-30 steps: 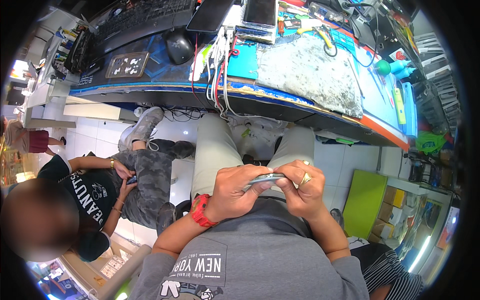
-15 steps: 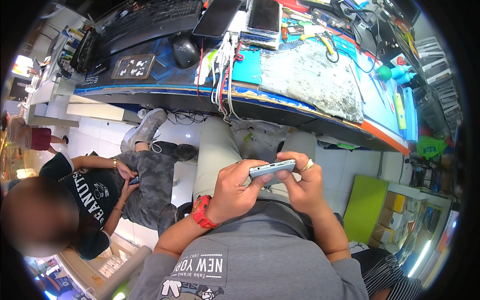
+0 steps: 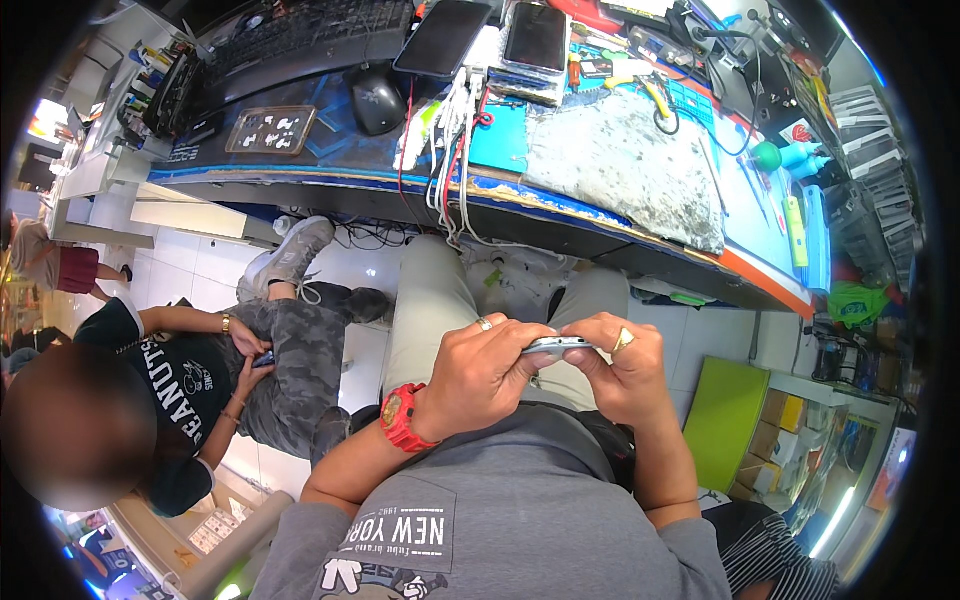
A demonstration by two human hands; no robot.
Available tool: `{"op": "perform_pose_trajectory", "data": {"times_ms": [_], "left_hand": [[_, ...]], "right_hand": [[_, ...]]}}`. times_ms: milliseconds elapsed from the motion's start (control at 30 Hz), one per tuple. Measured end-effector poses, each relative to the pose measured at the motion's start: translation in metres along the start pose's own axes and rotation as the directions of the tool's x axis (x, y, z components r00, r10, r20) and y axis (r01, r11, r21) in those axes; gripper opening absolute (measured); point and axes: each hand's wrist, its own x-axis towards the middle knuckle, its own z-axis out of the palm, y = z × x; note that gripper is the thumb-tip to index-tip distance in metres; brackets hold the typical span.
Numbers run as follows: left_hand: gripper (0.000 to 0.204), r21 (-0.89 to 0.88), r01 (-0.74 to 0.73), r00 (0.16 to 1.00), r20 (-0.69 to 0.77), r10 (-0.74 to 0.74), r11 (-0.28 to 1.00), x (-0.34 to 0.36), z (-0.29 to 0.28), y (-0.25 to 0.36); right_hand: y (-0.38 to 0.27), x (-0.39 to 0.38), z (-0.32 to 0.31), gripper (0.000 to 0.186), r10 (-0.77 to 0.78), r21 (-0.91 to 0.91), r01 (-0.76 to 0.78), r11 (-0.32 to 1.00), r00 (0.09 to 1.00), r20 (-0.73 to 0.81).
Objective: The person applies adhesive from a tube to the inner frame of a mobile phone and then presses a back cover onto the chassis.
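Note:
A pale phone is held edge-on above my lap, its narrow end with the port turned toward me. My left hand, with a red watch at the wrist, grips one side between thumb and fingers. On the other side my right hand, wearing a gold ring, pinches it the same way. Both sets of fingertips nearly meet along the phone's upper edge, and both thumbs press from below. The phone's large faces are mostly hidden by my fingers and the angle.
Ahead is a workbench with a grey work mat, two dark phones, a mouse, a keyboard, white cables and yellow-handled pliers. A seated person holds a phone at the left. A green panel stands at the right.
The phone has tilted, so less of its face shows and its end edge is more level. My right hand has shifted slightly right, and both hands' fingers have closed in along the upper edge.

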Motion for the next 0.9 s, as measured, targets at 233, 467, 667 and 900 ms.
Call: {"op": "perform_pose_trajectory", "data": {"times_ms": [233,467,667,900], "left_hand": [[0.022,0.009,0.103,0.993,0.062,-0.104,0.995,-0.008,-0.012,-0.005],[0.026,0.207,-0.04,0.995,0.099,0.02,0.978,-0.003,-0.008,-0.001],[0.02,0.001,0.077,0.993,0.089,-0.077,0.997,0.001,-0.032,-0.007],[0.023,-0.158,0.117,0.993,0.018,-0.116,0.98,-0.005,-0.033,-0.01]], "right_hand": [[0.027,-0.017,0.003,0.018,0.172,0.335,-0.111,0.936,0.972,-0.158],[0.01,-0.001,-0.003,0.021,-0.049,-0.029,0.049,0.998,0.999,-0.001],[0.024,-0.015,-0.005,0.018,0.014,0.162,0.016,0.987,0.983,-0.184],[0.026,-0.015,-0.005,0.015,0.091,0.314,-0.054,0.948,0.991,-0.103]]}}
